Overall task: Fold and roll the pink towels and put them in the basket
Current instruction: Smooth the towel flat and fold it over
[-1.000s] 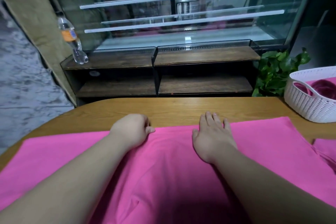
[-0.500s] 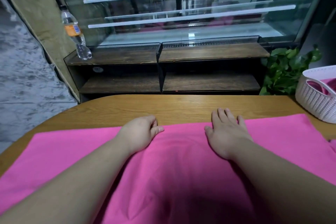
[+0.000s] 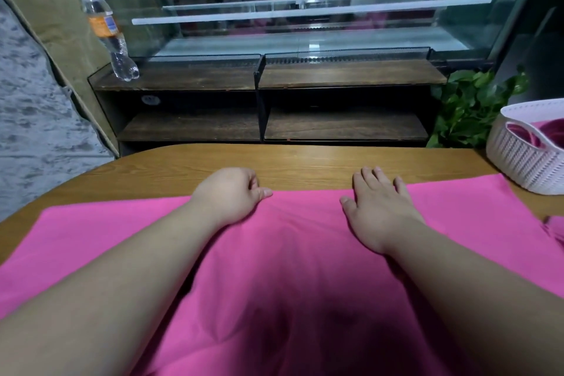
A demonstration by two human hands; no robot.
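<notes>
Pink cloth covers most of the near side of the wooden table [image 3: 305,162]. This pink towel [image 3: 290,253] lies spread flat to the left of the white basket [image 3: 525,162], and its far right corner ends just beside the basket's base. The basket already holds a rolled towel [image 3: 549,131] of a darker pink. A scrap of more pink cloth [image 3: 557,230] shows below the basket at the frame's edge.

Both hands sit on the towel's far hem. The right hand [image 3: 378,207], the one nearer the basket, lies flat and relaxed, palm down, with its fingertips [image 3: 370,172] reaching past the hem onto bare wood. The left hand [image 3: 229,195], farther from the basket, has its fingers curled under and its thumb lying along the hem. Whether it actually pinches the cloth I cannot tell.

The step in hand looks like smoothing and squaring the towel before a fold. To do it well, the palms should sweep outward from the middle, one toward the basket and one away from it, pressing out the soft ridge between the forearms. The far hem should run straight along the table's grain, and both corners should be gripped evenly. Lopsided pulling would skew the fold, and a skewed fold rolls into a cone.
</notes>
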